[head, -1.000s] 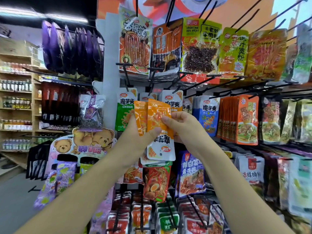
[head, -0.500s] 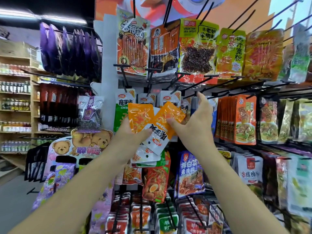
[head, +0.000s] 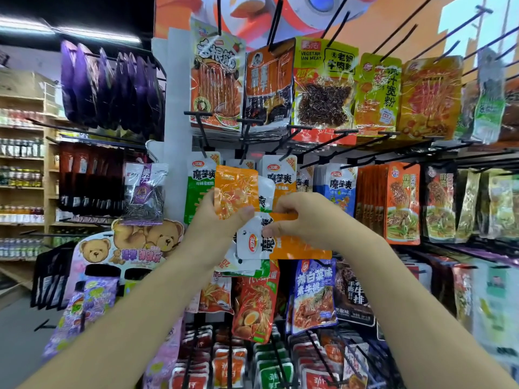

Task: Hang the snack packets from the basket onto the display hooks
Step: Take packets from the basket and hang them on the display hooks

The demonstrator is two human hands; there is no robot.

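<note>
My left hand grips upright orange snack packet. My right hand pinches second packet, long axis sideways. Display hook just above, nearer left hand.

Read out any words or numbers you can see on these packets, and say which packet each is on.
"VEGETAR IAN MEAT": yellow-green packet, top row.
"魔芋爽": green packet and blue packet, middle row.
"辣白菜味 素牛排": purple packet, lower row.
Held orange packets: print too blurred to read.
Small print elsewhere: unreadable.
</note>
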